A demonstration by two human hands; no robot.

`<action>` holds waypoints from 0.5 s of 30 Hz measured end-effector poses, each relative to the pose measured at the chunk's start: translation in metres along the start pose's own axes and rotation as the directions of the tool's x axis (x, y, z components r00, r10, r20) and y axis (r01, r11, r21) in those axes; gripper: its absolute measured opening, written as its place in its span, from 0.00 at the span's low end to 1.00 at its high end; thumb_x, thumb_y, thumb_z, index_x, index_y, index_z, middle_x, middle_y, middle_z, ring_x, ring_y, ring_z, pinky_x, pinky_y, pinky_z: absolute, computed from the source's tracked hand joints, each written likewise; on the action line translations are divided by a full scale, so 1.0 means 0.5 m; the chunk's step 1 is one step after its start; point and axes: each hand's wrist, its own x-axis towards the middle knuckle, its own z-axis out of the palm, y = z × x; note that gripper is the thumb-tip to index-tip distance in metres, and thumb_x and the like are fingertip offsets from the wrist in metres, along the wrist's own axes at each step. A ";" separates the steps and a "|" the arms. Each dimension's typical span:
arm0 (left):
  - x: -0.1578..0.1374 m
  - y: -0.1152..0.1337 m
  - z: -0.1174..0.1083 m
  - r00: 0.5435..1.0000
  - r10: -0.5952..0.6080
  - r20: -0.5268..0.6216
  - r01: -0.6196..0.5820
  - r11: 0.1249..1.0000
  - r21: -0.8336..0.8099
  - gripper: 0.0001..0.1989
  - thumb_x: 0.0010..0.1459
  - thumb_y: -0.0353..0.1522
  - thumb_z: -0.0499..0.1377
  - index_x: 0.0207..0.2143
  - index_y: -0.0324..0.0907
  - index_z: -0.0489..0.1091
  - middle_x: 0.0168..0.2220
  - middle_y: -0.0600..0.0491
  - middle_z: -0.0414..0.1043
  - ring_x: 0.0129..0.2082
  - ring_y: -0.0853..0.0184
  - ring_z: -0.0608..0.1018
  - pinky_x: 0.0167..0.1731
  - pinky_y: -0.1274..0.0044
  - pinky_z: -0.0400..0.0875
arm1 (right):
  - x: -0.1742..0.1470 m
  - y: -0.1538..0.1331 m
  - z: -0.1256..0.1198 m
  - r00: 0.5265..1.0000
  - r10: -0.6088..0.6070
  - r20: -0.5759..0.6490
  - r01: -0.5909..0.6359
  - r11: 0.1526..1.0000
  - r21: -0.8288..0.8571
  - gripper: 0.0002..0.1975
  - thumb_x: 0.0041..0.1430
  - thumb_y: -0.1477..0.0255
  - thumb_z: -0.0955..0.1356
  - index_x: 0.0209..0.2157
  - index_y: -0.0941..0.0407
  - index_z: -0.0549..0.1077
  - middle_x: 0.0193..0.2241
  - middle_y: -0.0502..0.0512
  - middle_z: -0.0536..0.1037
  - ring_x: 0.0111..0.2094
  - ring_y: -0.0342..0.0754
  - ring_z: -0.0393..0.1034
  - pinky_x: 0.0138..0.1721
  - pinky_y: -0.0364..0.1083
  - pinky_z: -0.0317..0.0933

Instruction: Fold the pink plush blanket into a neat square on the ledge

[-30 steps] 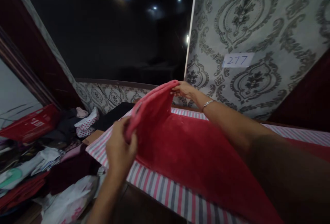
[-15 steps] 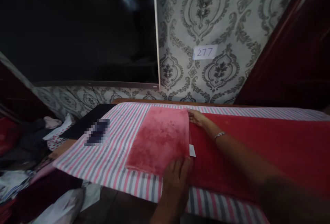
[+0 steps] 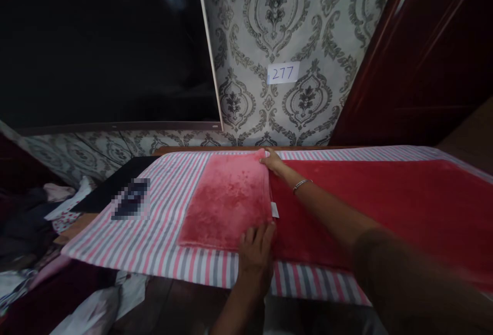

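Observation:
A red plush blanket [image 3: 370, 206] lies spread on a striped cloth, its left end folded over into a paler pink-red layer [image 3: 227, 196]. A small white label [image 3: 275, 209] sticks out at the folded layer's right edge. My right hand [image 3: 274, 161], with a metal bracelet on the wrist, pinches the layer's far right corner, thumb on top. Over the near right corner, my left hand [image 3: 256, 253] has its fingers bent on the plush and closed at the edge. What lies under its palm is hidden.
The striped cloth [image 3: 154, 232] covers the table. A pixelated dark item [image 3: 131, 200] lies on its left, beside a black flat panel [image 3: 111, 183]. Clothes [image 3: 57, 294] are heaped at lower left. A large dark screen [image 3: 108, 52] and a paper marked 277 [image 3: 283, 72] are behind.
The camera view has shifted, so the scene sits further left. My right hand now pinches the far corner with its thumb over the plush, and that corner is slightly raised. My left hand stays at the near corner.

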 end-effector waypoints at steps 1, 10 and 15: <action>-0.007 0.001 0.003 1.000 0.010 0.008 -0.010 1.000 -0.003 0.24 0.57 0.22 0.54 0.56 0.40 0.68 0.44 0.46 0.77 0.39 0.61 0.74 0.39 0.70 0.64 | -0.006 0.008 -0.006 0.999 0.036 0.016 -0.036 0.999 -0.009 0.43 0.47 0.78 0.73 0.65 0.57 0.58 0.42 0.59 0.78 0.35 0.49 0.73 0.35 0.46 0.70; -0.023 -0.001 0.006 0.982 -0.190 0.014 0.190 0.982 0.013 0.27 0.49 0.22 0.56 0.53 0.41 0.70 0.48 0.44 0.75 0.46 0.55 0.72 0.47 0.64 0.63 | -0.042 0.027 -0.012 0.988 0.076 0.131 -0.083 0.995 0.050 0.47 0.50 0.78 0.73 0.68 0.52 0.52 0.41 0.55 0.78 0.30 0.45 0.71 0.30 0.43 0.68; -0.025 -0.012 0.012 0.997 -0.055 -0.056 0.052 0.997 -0.052 0.25 0.49 0.20 0.54 0.49 0.44 0.73 0.46 0.46 0.76 0.47 0.56 0.73 0.48 0.65 0.63 | -0.039 0.030 -0.002 0.994 0.022 0.106 -0.030 0.996 0.079 0.45 0.48 0.84 0.69 0.67 0.53 0.55 0.40 0.52 0.78 0.33 0.44 0.72 0.35 0.43 0.70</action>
